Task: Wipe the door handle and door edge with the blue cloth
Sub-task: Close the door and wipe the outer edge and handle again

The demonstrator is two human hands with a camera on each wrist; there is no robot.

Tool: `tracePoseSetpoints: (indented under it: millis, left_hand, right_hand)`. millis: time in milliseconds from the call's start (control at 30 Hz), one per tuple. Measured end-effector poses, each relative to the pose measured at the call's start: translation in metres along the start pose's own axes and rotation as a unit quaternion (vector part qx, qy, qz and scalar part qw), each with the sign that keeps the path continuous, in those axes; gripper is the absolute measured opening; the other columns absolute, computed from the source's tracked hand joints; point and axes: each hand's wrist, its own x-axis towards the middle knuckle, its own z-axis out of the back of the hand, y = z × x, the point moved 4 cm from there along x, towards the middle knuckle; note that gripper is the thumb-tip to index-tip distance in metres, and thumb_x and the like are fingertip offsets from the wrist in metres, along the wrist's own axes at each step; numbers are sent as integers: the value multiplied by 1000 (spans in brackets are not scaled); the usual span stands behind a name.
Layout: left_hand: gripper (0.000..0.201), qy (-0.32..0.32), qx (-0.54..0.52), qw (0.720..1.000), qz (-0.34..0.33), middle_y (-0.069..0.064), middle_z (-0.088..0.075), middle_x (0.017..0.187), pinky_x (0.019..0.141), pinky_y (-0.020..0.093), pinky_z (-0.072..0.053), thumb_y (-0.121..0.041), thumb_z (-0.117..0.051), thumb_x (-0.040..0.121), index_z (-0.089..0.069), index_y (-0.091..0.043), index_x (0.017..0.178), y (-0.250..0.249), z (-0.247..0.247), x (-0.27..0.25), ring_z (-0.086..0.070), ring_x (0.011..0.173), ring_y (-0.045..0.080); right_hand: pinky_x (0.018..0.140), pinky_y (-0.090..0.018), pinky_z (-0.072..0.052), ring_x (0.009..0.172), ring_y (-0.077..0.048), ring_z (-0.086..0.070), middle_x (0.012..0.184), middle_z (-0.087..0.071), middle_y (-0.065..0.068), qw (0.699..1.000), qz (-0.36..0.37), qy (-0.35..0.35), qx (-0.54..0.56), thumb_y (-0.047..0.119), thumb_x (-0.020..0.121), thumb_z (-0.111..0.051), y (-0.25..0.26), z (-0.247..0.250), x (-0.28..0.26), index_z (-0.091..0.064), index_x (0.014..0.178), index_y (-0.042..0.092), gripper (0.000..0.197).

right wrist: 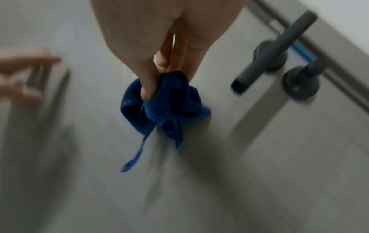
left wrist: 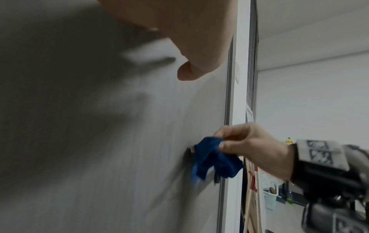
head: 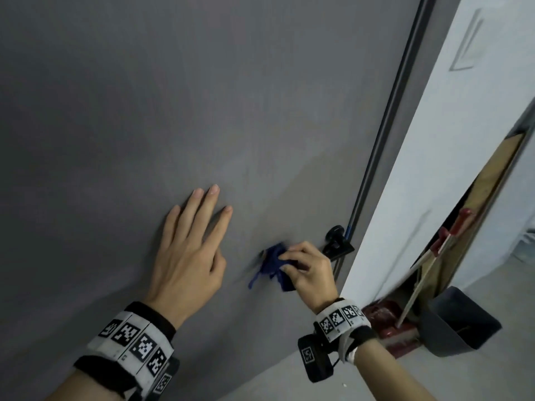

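Note:
My left hand (head: 191, 244) lies flat and open on the grey door face (head: 144, 111), fingers spread; its thumb (left wrist: 189, 71) shows in the left wrist view. My right hand (head: 301, 267) pinches a bunched blue cloth (head: 275, 267) and holds it against the door face, just left of the dark lever handle (head: 337, 241). In the right wrist view the cloth (right wrist: 163, 107) hangs from my fingertips (right wrist: 147, 88), clear of the handle (right wrist: 275, 50). The door edge (head: 385, 140) runs up to the right of the handle.
A white wall (head: 434, 140) stands just past the door edge. Beyond it on the floor are a dark bin (head: 463, 322), a red-handled broom (head: 445, 241) and wooden boards (head: 492, 169). A second round dark fitting (right wrist: 301, 83) sits beside the handle.

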Motion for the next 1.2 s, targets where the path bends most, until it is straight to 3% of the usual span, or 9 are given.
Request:
tracePoseSetpoints:
  millis: [100, 267, 367, 500, 600, 700, 867, 1067, 1200]
  left_hand:
    - [63, 16, -61, 997, -31, 11, -36, 158, 118, 50, -27, -9, -62, 74, -57, -10, 137, -19, -10, 1, -29, 149, 30]
    - [48, 87, -177, 978, -60, 0, -62, 132, 107, 33, -39, -16, -54, 78, -66, -16, 125, -61, -34, 19, -57, 128, 22]
    - [39, 107, -239, 964, -46, -7, -65, 124, 96, 25, -49, -21, -58, 88, -65, -20, 126, -92, -22, 38, -63, 114, 15]
    - [38, 188, -330, 923, -62, -12, -65, 125, 87, 31, -53, -39, -52, 96, -58, -29, 132, -140, -2, 52, -63, 107, 12]
    - [33, 228, -277, 928, -101, -11, -68, 113, 80, 31, -54, -45, -49, 95, -61, -29, 120, -171, -2, 48, -65, 98, 14]
    - [23, 231, -233, 943, -54, -7, -67, 100, 74, 34, -52, -36, -46, 95, -65, -24, 102, -177, -20, 41, -65, 90, 20]
    - [26, 255, -207, 943, 53, -8, -63, 111, 70, 30, -44, -33, -50, 95, -63, -28, 117, -161, -60, 36, -65, 98, 21]
    - [35, 305, -199, 928, 82, -1, -59, 130, 89, 37, -52, -33, -53, 95, -58, -22, 128, -161, -102, 41, -63, 113, 26]
    - [36, 324, -203, 920, 89, 0, -61, 125, 86, 37, -53, -32, -53, 94, -57, -20, 128, -164, -128, 44, -64, 109, 25]
  right_hand:
    - [80, -16, -50, 88, -8, -67, 90, -71, 8, 994, -80, -59, 48, -12, 79, -71, 6, 67, -11, -76, 86, 13, 27]
    - [66, -21, -53, 74, -9, -71, 80, -77, -1, 982, -170, -41, 77, -23, 82, -52, 9, 145, -23, -76, 85, 11, 42]
    - [56, -21, -49, 66, -13, -68, 74, -75, -6, 978, -185, -33, 94, -25, 83, -44, 22, 175, -18, -73, 89, 4, 42]
    - [55, -20, -48, 62, -10, -65, 73, -72, -5, 978, -181, 12, 100, -22, 85, -41, 38, 195, -15, -69, 93, 1, 37]
    - [60, -17, -47, 66, -6, -62, 75, -70, 1, 980, -174, 30, 95, -12, 87, -45, 34, 204, -21, -66, 92, 3, 26]
    - [66, -18, -49, 71, -7, -63, 81, -70, 0, 974, -203, 26, 96, -13, 95, -45, 16, 214, -29, -65, 94, 4, 26]
    - [65, -13, -50, 69, 0, -64, 89, -70, -7, 967, -242, -8, 81, -8, 98, -47, -15, 221, -16, -66, 96, 7, 24]
    - [67, -14, -52, 78, -14, -65, 90, -70, -6, 964, -254, -30, 75, -4, 98, -51, -44, 209, 10, -67, 95, 11, 22]
    - [67, -17, -51, 75, -11, -64, 86, -69, -3, 958, -273, -32, 85, -4, 98, -49, -49, 210, 7, -67, 94, 10, 23]
